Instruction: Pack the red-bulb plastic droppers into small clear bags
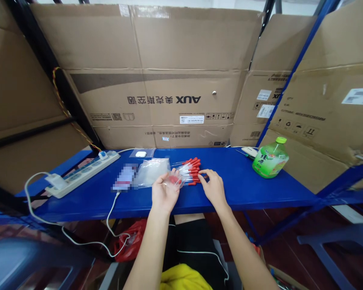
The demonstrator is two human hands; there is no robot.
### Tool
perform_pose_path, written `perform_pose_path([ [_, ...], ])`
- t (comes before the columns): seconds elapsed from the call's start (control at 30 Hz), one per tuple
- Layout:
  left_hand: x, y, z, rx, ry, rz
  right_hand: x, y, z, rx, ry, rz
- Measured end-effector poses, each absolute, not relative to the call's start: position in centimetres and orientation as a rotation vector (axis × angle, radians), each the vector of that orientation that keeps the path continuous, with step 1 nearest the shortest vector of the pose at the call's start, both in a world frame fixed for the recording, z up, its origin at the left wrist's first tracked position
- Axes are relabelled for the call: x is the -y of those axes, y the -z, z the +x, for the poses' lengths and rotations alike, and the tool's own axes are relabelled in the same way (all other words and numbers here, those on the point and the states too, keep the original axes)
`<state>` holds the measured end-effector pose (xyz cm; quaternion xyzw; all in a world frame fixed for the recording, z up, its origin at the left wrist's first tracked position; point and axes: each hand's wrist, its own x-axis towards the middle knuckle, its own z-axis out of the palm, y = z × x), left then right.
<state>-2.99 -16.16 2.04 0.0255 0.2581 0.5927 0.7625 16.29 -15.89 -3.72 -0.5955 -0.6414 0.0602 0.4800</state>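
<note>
My left hand [165, 192] is lifted over the blue shelf [254, 185], palm up, with its fingers closed on a small clear plastic bag [176, 180] that shows something red inside. My right hand [212, 186] rests on the shelf just to its right, fingers bent, their tips touching a pile of several clear tubes with red caps [190, 169]. A stack of clear plastic bags [153, 170] lies left of the tubes.
A green tea bottle [270, 159] lies tilted at the right. A white power strip [81, 174] with a plugged charger sits at left, a phone [125, 178] on its cable beside it, a white earbud case [140, 154] behind. Cardboard boxes [181, 80] wall the back.
</note>
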Motion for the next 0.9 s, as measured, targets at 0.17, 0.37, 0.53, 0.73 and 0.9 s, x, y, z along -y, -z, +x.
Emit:
perform_pose_path([
  [0.17,15.3,-1.2,-2.8,-0.442,-1.379,0.027,16.5,2.7,16.0,1.325,-0.280,-1.284],
  [0.37,13.9,-0.7,-1.8,-0.363,-1.469,0.014,18.0,1.3,15.8,1.202,-0.222,-1.061],
  [0.53,14.0,-0.5,-0.6,-0.341,-1.450,0.044,18.7,1.1,14.1,1.375,-0.341,-0.995],
  [0.73,15.7,-0.6,0.9,-0.373,-1.370,0.118,18.5,2.1,11.3,1.505,-0.521,-0.991],
  [0.9,16.0,-0.2,0.9,-0.392,-1.324,0.185,18.1,3.0,10.6,1.342,-0.625,-1.071],
])
